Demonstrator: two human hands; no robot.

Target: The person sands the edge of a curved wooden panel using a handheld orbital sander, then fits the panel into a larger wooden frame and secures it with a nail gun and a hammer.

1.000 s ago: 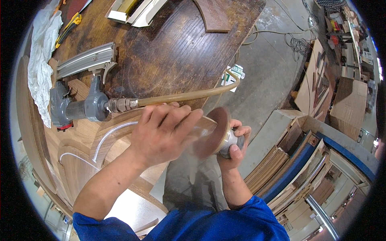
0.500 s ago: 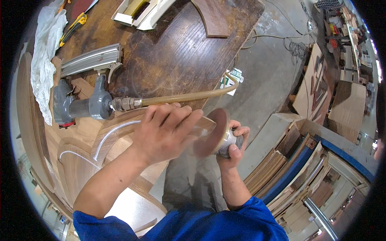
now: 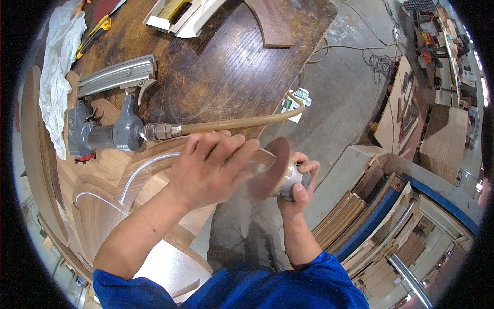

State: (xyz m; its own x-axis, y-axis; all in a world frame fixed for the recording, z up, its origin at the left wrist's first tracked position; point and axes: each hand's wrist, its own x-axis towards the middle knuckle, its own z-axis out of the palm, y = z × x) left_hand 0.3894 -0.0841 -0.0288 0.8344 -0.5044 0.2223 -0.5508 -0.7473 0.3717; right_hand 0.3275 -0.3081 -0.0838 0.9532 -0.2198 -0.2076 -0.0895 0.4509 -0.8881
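Observation:
My right hand (image 3: 303, 185) is wrapped around the metal body of a disc sander (image 3: 292, 183). Its round brown sanding disc (image 3: 274, 172) stands almost on edge and is blurred. The disc meets the end of a curved wooden piece (image 3: 261, 164), where some haze hangs. Over that piece lies my left hand (image 3: 208, 167), its fingers bent down around it and the thumb side toward me. A hose (image 3: 236, 123) runs just beyond my left knuckles to a grey air stapler (image 3: 110, 131) lying on its side.
More curved wooden panels with white cord (image 3: 98, 198) lie under and left of my left arm. On the brown table (image 3: 216, 77) are a yellow utility knife (image 3: 92, 38), a white cloth (image 3: 54, 82) and a brown curved piece (image 3: 270, 23). Stacked boards (image 3: 339, 219) stand at the right.
The sander has tilted very slightly against the end of the wood. Both hands keep nearly the same place and grip.

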